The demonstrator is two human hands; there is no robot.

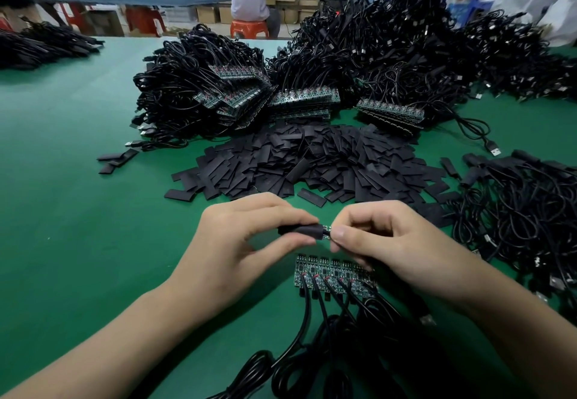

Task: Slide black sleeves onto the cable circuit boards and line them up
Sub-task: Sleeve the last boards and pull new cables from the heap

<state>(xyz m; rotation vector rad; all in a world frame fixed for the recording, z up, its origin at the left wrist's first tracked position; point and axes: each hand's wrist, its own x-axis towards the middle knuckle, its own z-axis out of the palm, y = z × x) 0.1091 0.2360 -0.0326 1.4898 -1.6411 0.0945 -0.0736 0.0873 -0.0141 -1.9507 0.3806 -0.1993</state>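
With left hand [249,242], pinches a black sleeve [299,230] at centre of the head view. With right hand [384,242], grips the circuit board [326,232] by its exposed end, at 3 o'clock of the sleeve. Looks almost seated, only a sliver of board showing. Leaves a row of bare boards [334,275] at 6 o'clock, side by side on the green table [78,180]. Has a loose sleeve pile [312,161] at 12 o'clock and cable heaps [237,92] with unsleeved boards beyond. Seems far from finished overall.

One wide head-worn camera looks forward and down across the green table [78,180]. The left hand [246,242] and right hand [390,242] sit near the lens. The cable heaps [374,55] lie farther off.
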